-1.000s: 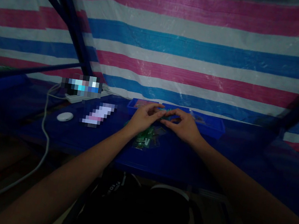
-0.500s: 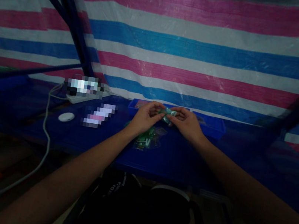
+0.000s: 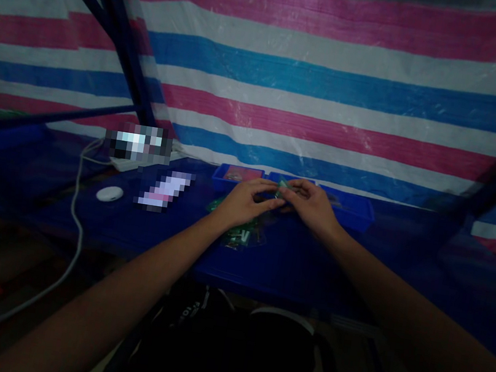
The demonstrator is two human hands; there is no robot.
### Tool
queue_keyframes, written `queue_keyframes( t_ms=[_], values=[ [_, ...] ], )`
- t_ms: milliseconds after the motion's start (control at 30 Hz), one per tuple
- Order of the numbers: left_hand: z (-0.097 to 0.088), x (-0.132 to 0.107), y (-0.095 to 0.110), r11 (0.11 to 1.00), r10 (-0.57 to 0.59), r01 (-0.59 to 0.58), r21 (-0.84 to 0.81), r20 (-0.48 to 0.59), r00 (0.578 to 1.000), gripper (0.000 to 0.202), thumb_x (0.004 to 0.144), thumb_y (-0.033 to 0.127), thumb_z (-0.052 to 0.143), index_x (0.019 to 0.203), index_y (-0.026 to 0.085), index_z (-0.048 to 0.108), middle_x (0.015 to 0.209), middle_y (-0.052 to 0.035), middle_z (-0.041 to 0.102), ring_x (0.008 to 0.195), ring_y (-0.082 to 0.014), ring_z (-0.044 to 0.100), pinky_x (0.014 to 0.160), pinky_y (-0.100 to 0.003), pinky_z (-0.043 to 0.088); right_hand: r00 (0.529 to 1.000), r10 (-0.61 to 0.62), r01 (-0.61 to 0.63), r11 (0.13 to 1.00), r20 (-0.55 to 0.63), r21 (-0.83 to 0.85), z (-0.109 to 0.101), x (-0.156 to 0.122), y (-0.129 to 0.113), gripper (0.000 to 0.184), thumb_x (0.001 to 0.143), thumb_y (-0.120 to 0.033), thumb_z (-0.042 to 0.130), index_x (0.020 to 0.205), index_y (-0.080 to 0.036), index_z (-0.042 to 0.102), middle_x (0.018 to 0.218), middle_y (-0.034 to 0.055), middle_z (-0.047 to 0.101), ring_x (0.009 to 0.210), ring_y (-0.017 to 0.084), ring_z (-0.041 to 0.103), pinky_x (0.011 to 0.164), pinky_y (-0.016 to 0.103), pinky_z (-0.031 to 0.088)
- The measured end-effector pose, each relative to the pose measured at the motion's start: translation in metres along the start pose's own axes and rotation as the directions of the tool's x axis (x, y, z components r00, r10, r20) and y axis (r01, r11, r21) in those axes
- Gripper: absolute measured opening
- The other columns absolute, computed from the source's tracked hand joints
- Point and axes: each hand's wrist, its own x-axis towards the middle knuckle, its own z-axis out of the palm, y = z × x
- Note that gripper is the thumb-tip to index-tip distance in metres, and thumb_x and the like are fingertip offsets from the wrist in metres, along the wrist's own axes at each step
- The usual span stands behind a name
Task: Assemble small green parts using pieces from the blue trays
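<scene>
A small clear plastic bag (image 3: pixel 282 183) with a green part is held up between my two hands above the blue table (image 3: pixel 298 255). My right hand (image 3: pixel 310 205) pinches it between thumb and fingers. My left hand (image 3: pixel 245 201) has its thumb and fingertips closed at the bag's left side; most of the bag is hidden by the fingers. Below my left hand lies a pile of similar small bags (image 3: pixel 240 238), with green pieces and light metal-looking bits inside, too dark to name.
Blue trays line the table's back: a left tray (image 3: pixel 218 175) with reddish contents, one behind my hands, and a right tray (image 3: pixel 362 218). To the left are a white round disc (image 3: pixel 109 194), a blurred-out flat object (image 3: pixel 166 189), a power strip (image 3: pixel 133 162) and a white cable (image 3: pixel 78 216).
My hands have drawn closer together. The bag, spread between them before, is now mostly covered by the fingers, and my left hand has shifted slightly right and down.
</scene>
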Motion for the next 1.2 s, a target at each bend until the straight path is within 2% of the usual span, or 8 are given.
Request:
queue_keyframes(
  t_ms=[267, 433, 567, 667, 833, 1000, 1100, 1200],
  values=[
    [0.002, -0.002, -0.013, 0.986, -0.154, 0.149, -0.08, -0.061, 0.986, 0.022, 0.093, 0.036, 0.066, 0.103, 0.018, 0.073, 0.087, -0.0076, 0.075, 0.083, -0.0231, 0.07, 0.074, -0.037, 0.057, 1.0, -0.011, 0.011, 1.0, -0.024, -0.011, -0.001, 0.003, -0.001, 0.035, 0.084, -0.054, 0.074, 0.095, -0.021, 0.069, 0.092, 0.0077, 0.073, 0.082, 0.021, 0.072, 0.058, 0.03, 0.062],
    [0.004, 0.0, -0.017, 0.962, -0.162, 0.136, -0.236, -0.096, 0.982, 0.025, 0.092, 0.032, 0.068, 0.113, 0.019, 0.064, 0.099, -0.0079, 0.075, 0.085, -0.0208, 0.072, 0.08, -0.037, 0.059, 0.99, -0.107, 0.092, 0.983, -0.095, -0.156, -0.007, 0.005, 0.003, 0.035, 0.079, -0.049, 0.079, 0.1, -0.023, 0.068, 0.091, 0.0049, 0.071, 0.081, 0.02, 0.068, 0.059, 0.029, 0.058],
    [0.007, -0.001, -0.012, 0.942, -0.141, 0.118, -0.315, -0.051, 0.989, 0.03, 0.093, 0.033, 0.068, 0.119, 0.022, 0.057, 0.102, -0.0065, 0.074, 0.085, -0.0192, 0.073, 0.08, -0.036, 0.059, 0.998, -0.045, 0.048, 0.996, 0.043, -0.071, -0.008, 0.002, 0.001, 0.044, 0.071, -0.044, 0.086, 0.105, -0.024, 0.068, 0.097, 0.0043, 0.072, 0.085, 0.02, 0.069, 0.072, 0.034, 0.06],
    [0.006, -0.001, -0.01, 0.969, -0.121, 0.099, -0.225, -0.087, 0.989, 0.032, 0.093, 0.035, 0.069, 0.119, 0.022, 0.057, 0.102, -0.007, 0.073, 0.086, -0.0196, 0.072, 0.08, -0.037, 0.059, 0.996, -0.032, 0.035, 0.998, 0.079, -0.042, -0.008, 0.002, -0.002, 0.043, 0.069, -0.043, 0.087, 0.101, -0.023, 0.066, 0.09, 0.003, 0.071, 0.078, 0.018, 0.068, 0.068, 0.034, 0.06],
    [0.002, -0.002, -0.005, 0.998, -0.026, 0.039, 0.042, -0.27, 0.963, 0.035, 0.089, 0.035, 0.074, 0.121, 0.024, 0.063, 0.118, -0.011, 0.069, 0.104, -0.0238, 0.068, 0.089, -0.042, 0.057, 0.987, -0.12, 0.109, 0.989, -0.107, -0.102, -0.011, 0.003, -0.006, 0.038, 0.075, -0.044, 0.083, 0.099, -0.023, 0.063, 0.088, 0.0032, 0.069, 0.074, 0.017, 0.066, 0.056, 0.029, 0.058],
    [0.005, -0.004, 0.005, 0.993, 0.095, -0.085, 0.085, -0.113, 0.989, 0.046, 0.087, 0.038, 0.076, 0.129, 0.025, 0.062, 0.13, -0.011, 0.065, 0.113, -0.0259, 0.064, 0.089, -0.042, 0.058, 0.993, -0.081, 0.078, 0.996, -0.087, -0.032, -0.007, -0.003, -0.01, 0.045, 0.073, -0.045, 0.085, 0.104, -0.024, 0.061, 0.086, 0.0003, 0.07, 0.062, 0.014, 0.065, 0.056, 0.029, 0.058],
    [0.008, -0.004, 0.008, 0.991, 0.079, -0.071, 0.111, -0.07, 0.994, 0.053, 0.084, 0.036, 0.079, 0.132, 0.025, 0.061, 0.132, -0.0123, 0.065, 0.118, -0.0296, 0.063, 0.096, -0.047, 0.055, 1.0, -0.022, 0.022, 0.999, 0.009, 0.038, 0.001, -0.009, -0.015, 0.047, 0.074, -0.047, 0.085, 0.108, -0.025, 0.063, 0.089, 0.0024, 0.073, 0.076, 0.019, 0.071, 0.068, 0.034, 0.063],
    [0.009, -0.004, 0.006, 0.998, 0.024, -0.019, 0.066, -0.071, 0.997, 0.037, 0.092, 0.031, 0.07, 0.128, 0.023, 0.063, 0.124, -0.0112, 0.069, 0.111, -0.0266, 0.066, 0.097, -0.045, 0.054, 0.999, 0.012, -0.014, 0.998, 0.041, 0.056, 0.006, -0.01, -0.019, 0.044, 0.076, -0.05, 0.083, 0.108, -0.024, 0.067, 0.094, 0.0059, 0.076, 0.087, 0.023, 0.073, 0.074, 0.037, 0.063]
  ],
)
